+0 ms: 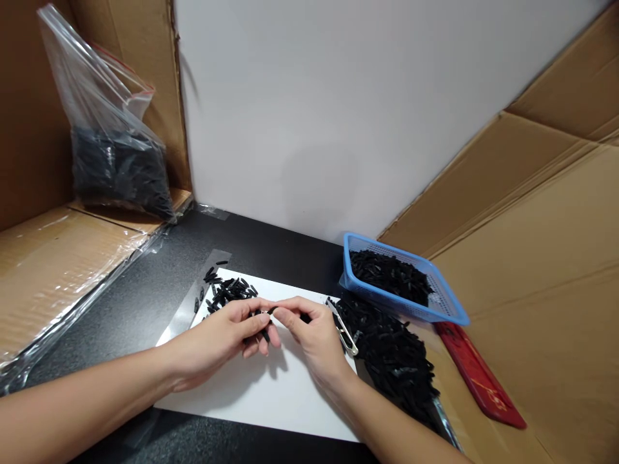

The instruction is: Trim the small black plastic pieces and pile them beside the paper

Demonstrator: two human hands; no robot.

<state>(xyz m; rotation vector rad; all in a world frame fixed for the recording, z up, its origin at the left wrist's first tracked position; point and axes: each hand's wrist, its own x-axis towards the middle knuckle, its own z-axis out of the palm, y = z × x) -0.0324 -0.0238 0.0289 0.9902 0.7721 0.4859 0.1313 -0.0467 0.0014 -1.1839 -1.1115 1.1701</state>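
Above a white sheet (251, 393), my left hand (227, 332) and my right hand (316, 335) meet fingertip to fingertip. Thumb and forefinger of each are pinched on a small black piece (271, 311), mostly hidden by the fingers. More black shows under the left fingers and beside the right forefinger. A loose group of slim black pieces (227, 291) lies past my left hand, at the sheet's far left corner. Right of my right hand rests a slim silver metal tool (344, 330), perhaps nail clippers, against a large heap of similar black pieces (394, 354).
A blue plastic basket (401, 309) holding more black pieces stands behind the heap. A red flat-handled object (483, 380) lies at the right on cardboard (546, 258). At the left, a clear zip bag (118, 154) of black contents stands on a cardboard ledge (62, 258).
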